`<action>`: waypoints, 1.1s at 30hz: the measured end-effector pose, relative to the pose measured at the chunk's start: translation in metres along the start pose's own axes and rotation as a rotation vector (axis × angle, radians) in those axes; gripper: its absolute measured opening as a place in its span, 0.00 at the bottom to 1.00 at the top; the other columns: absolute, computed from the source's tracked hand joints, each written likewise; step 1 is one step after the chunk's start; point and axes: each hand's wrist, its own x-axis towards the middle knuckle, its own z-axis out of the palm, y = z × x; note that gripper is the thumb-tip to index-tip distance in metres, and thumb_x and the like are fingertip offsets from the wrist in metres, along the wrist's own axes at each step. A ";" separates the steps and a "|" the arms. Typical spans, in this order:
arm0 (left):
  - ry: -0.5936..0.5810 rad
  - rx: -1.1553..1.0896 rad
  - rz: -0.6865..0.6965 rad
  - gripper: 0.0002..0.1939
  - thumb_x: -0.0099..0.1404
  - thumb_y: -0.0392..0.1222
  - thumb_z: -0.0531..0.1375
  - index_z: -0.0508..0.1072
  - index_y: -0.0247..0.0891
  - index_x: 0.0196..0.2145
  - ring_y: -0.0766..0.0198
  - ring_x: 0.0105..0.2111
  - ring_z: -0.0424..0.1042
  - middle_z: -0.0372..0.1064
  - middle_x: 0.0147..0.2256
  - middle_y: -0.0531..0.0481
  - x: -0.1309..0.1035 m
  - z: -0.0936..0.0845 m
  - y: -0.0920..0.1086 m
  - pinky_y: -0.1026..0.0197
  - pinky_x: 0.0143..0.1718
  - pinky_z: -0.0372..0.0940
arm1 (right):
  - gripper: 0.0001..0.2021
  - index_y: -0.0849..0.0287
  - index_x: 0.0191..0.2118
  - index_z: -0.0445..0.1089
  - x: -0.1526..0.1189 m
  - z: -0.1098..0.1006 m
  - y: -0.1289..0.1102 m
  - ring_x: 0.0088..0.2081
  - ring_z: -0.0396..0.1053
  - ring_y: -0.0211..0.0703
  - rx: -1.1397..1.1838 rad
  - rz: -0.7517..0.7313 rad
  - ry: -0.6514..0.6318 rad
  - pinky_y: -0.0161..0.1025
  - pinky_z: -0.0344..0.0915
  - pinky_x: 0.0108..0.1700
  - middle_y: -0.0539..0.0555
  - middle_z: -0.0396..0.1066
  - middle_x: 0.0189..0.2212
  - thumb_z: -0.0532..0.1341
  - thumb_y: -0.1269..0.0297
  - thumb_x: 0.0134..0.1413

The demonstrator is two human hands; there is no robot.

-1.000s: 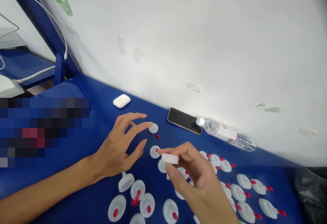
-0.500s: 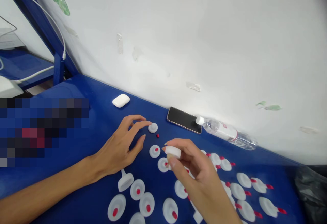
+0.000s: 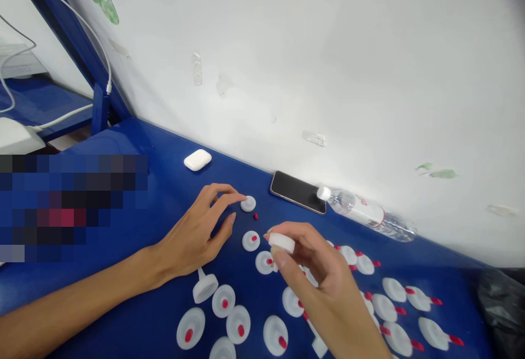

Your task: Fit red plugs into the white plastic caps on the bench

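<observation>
My right hand (image 3: 318, 271) pinches a white nozzle cap (image 3: 282, 243) between thumb and fingers, raised above the table. My left hand (image 3: 209, 225) has its fingers apart, the thumb off to the side. Its fingertips reach the edge of a white nozzle cap (image 3: 248, 204) lying on the table. Just below that cap lies a loose small red tip (image 3: 256, 216). Two caps with red tips, one nearer (image 3: 264, 262) and one farther (image 3: 251, 241), lie between my hands. A cap without a visible red tip (image 3: 205, 288) rests tilted near my left wrist.
Several red-tipped white caps (image 3: 386, 308) cover the right of the blue table (image 3: 135, 315), others (image 3: 191, 328) the front. Along the wall lie a white case (image 3: 197, 160), a phone (image 3: 297, 190) and a plastic bottle (image 3: 367, 213). A dark bag (image 3: 502, 304) sits far right.
The whole view has shifted slightly, so everything appears a little farther right. Both hands keep nearly the same pose, the right still holding its cap.
</observation>
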 end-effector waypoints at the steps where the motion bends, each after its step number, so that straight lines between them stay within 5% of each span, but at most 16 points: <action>1: -0.001 0.000 0.004 0.17 0.77 0.37 0.50 0.64 0.46 0.60 0.56 0.56 0.64 0.61 0.56 0.45 0.000 0.000 0.000 0.50 0.57 0.66 | 0.06 0.49 0.42 0.76 0.000 0.000 0.000 0.34 0.72 0.38 -0.001 0.000 -0.001 0.32 0.70 0.36 0.47 0.77 0.36 0.63 0.57 0.63; 20: 0.029 0.017 0.102 0.15 0.76 0.33 0.52 0.69 0.43 0.55 0.56 0.51 0.66 0.64 0.52 0.45 0.002 0.002 -0.004 0.52 0.52 0.66 | 0.10 0.50 0.43 0.76 -0.001 -0.002 -0.002 0.30 0.69 0.38 -0.016 0.014 0.043 0.34 0.69 0.35 0.48 0.72 0.31 0.63 0.52 0.63; 25: -0.108 -0.010 0.196 0.16 0.78 0.33 0.50 0.70 0.43 0.57 0.62 0.41 0.68 0.70 0.41 0.49 0.003 0.007 -0.010 0.60 0.41 0.67 | 0.12 0.51 0.44 0.75 0.000 -0.004 -0.004 0.29 0.68 0.39 -0.034 0.031 0.053 0.34 0.68 0.32 0.48 0.71 0.30 0.63 0.51 0.63; 33: -0.272 0.242 0.226 0.19 0.79 0.38 0.51 0.67 0.45 0.63 0.62 0.34 0.72 0.71 0.38 0.50 0.010 0.017 -0.011 0.61 0.33 0.66 | 0.15 0.51 0.46 0.75 0.001 -0.009 -0.001 0.29 0.67 0.41 -0.091 0.014 0.051 0.35 0.64 0.28 0.50 0.72 0.31 0.62 0.47 0.63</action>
